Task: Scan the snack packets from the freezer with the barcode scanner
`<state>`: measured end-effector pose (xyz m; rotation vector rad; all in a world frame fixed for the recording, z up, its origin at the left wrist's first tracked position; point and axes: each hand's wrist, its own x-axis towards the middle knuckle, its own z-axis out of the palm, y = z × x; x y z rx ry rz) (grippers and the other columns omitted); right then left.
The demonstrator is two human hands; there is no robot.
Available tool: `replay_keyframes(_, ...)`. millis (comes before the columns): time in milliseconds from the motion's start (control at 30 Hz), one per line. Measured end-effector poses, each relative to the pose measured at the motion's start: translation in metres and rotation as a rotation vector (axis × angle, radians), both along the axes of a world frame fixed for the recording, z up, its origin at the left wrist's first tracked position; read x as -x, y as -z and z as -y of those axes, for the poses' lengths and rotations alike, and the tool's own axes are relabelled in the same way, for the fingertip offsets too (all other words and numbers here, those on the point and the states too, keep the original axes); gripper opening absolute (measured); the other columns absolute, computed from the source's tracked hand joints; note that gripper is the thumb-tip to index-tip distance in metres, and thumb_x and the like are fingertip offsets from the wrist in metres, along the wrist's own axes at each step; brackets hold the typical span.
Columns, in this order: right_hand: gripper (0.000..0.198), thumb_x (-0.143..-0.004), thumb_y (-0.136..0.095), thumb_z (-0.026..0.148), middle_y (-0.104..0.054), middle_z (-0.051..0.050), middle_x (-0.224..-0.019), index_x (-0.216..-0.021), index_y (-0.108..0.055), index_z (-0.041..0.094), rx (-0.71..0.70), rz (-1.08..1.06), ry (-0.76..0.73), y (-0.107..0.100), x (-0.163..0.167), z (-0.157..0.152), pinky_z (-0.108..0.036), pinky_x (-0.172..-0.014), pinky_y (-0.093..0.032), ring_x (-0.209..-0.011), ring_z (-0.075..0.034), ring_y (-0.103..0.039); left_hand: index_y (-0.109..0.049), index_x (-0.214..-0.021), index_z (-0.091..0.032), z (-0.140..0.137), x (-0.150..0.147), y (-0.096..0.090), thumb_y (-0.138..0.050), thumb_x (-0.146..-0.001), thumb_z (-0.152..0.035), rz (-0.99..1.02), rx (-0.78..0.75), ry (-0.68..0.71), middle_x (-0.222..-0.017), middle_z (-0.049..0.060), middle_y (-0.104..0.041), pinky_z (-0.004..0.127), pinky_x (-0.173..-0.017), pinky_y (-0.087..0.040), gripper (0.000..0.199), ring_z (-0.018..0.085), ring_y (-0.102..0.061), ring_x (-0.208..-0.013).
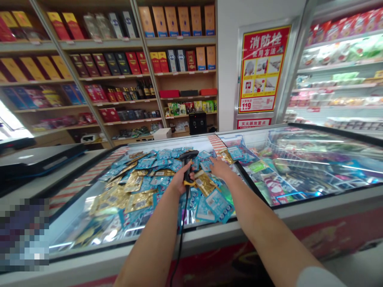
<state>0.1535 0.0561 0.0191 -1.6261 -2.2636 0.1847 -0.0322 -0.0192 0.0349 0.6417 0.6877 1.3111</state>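
My left hand (179,180) is wrapped round the grip of a black barcode scanner (188,154) with a yellow trim at its base. Its black cable (183,227) hangs down over the freezer's front edge. To the right, my right hand (220,167) reaches over the pile, its fingers stretched toward a blue packet (205,164); whether they touch it I cannot tell. Blue packets (209,207) and gold packets (139,200) lie heaped on the glass lid around both hands. One gold packet (206,183) lies between my two hands.
The packets rest on a chest freezer with a glass lid (72,235). Frozen goods show through the glass on the right (296,167). Wooden shelves (113,75) with boxes stand behind. A red poster (265,69) hangs on the wall, and a lit display fridge (341,67) stands at right.
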Motion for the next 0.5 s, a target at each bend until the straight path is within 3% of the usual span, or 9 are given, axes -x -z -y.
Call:
replay_keyframes(100, 0.058, -0.088, -0.035, 0.029, -0.026, -0.01, -0.149, -0.145, -0.024, 0.022, 0.029, 0.005, -0.083, -0.002, 0.002, 0.0, -0.037, -0.099, -0.034, -0.127, -0.025, -0.04, -0.055, -0.093, -0.015, 0.001, 0.0, -0.001, -0.064, -0.078, -0.026, 0.0, 0.006, -0.003, -0.068, -0.002, -0.054, 0.014, -0.037, -0.039, 0.021, 0.003, -0.045, -0.042)
replay_keyframes(200, 0.054, -0.087, -0.036, 0.027, -0.04, -0.009, -0.142, -0.141, -0.033, 0.022, 0.065, 0.012, -0.158, -0.006, 0.001, 0.0, -0.034, -0.099, -0.034, -0.125, -0.024, -0.043, -0.055, -0.093, -0.015, 0.002, -0.001, -0.002, -0.065, -0.077, -0.026, -0.014, 0.007, -0.002, -0.068, -0.001, -0.055, 0.014, -0.038, -0.04, 0.021, 0.004, -0.046, -0.042)
replay_keyframes(333, 0.057, -0.083, -0.048, 0.037, -0.045, -0.011, -0.137, -0.138, -0.04, 0.022, 0.052, -0.041, -0.088, -0.009, -0.005, 0.0, -0.033, -0.095, -0.037, -0.12, -0.026, -0.047, -0.056, -0.092, -0.015, 0.001, -0.002, -0.003, -0.064, -0.078, -0.026, -0.049, 0.023, -0.015, -0.067, -0.002, -0.055, 0.014, -0.036, -0.038, 0.02, 0.003, -0.045, -0.041)
replay_keyframes(500, 0.04, -0.071, -0.064, 0.043, -0.066, -0.007, -0.103, -0.101, -0.068, 0.018, 0.021, -0.197, -0.023, -0.01, -0.014, -0.005, -0.028, -0.081, -0.042, -0.097, -0.023, -0.059, -0.057, -0.094, -0.015, 0.0, -0.002, -0.002, -0.063, -0.078, -0.025, -0.031, 0.009, 0.0, -0.068, -0.001, -0.055, 0.014, -0.038, -0.039, 0.02, 0.003, -0.046, -0.042)
